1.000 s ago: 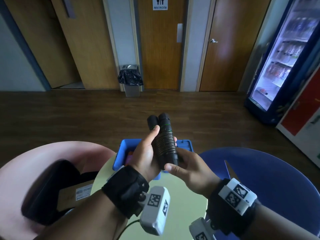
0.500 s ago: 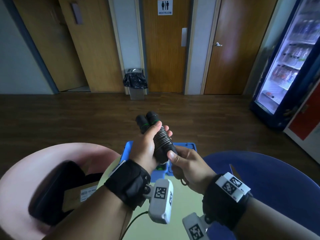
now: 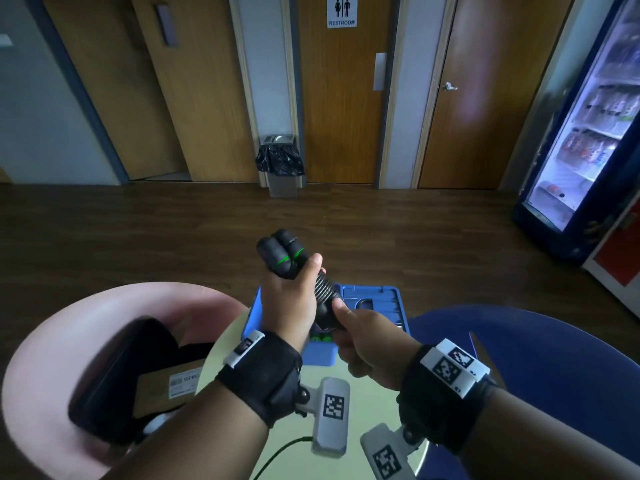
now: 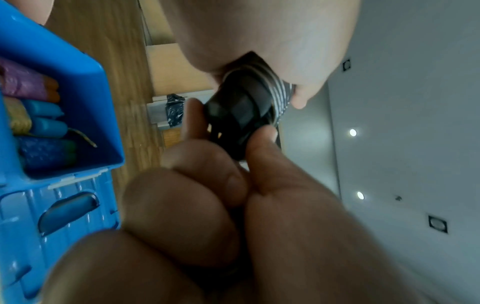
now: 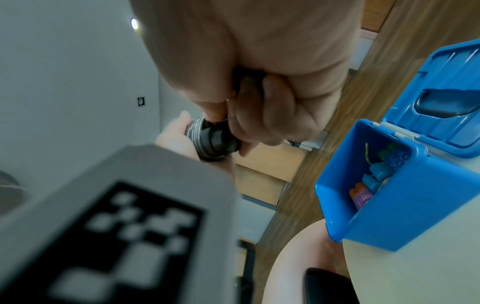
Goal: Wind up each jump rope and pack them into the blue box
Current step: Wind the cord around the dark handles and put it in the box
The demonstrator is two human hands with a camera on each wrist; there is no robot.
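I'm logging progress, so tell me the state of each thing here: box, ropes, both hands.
blue box: lid open, on the table.
black jump rope: cord wound round its paired handles, held above the box.
coloured ropes: wound, packed inside the box.
left hand: grips the black rope.
right hand: grips its lower end.

The left hand covered the middle of the black jump rope, leaving only the green-ringed handle ends at 11 o'clock and a few coils exposed in the head view. The right hand hid the bundle's lower end, and where the cord finished could not be told. Both hands masked the near wall of the blue box and most of its interior; the packed ropes inside were cut off at the left wrist view's 9 o'clock edge. A blurred tracking marker blocked the right wrist view's 7 o'clock corner.
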